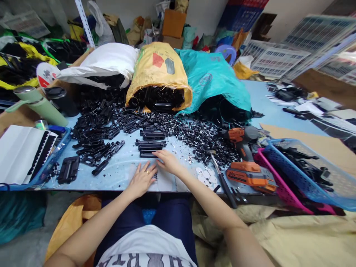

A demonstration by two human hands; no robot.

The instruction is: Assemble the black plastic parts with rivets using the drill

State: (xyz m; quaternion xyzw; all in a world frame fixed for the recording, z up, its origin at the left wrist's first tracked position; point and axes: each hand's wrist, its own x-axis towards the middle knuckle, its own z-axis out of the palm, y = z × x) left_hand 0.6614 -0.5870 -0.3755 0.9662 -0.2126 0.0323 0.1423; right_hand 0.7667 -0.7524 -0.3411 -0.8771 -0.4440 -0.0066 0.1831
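Observation:
My left hand (142, 179) rests near the front edge of the light blue table (122, 174), fingers spread and lying flat, a ring on one finger. My right hand (168, 162) lies just beside it, fingers stretched toward a small stack of flat black plastic parts (150, 145), fingertips at its near edge. A small dark piece shows between the two hands; whether either hand holds it I cannot make out. More black parts (97, 126) are heaped to the left, and a spread of small black screws (200, 137) lies to the right.
An orange cordless drill (244, 155) and a hammer (221, 178) lie right of my hands. Blue and pink baskets (280, 174) stand far right, a blue tray (55, 155) with papers left. White, yellow and teal sacks (160, 70) line the back. A green bottle (41, 105) lies left.

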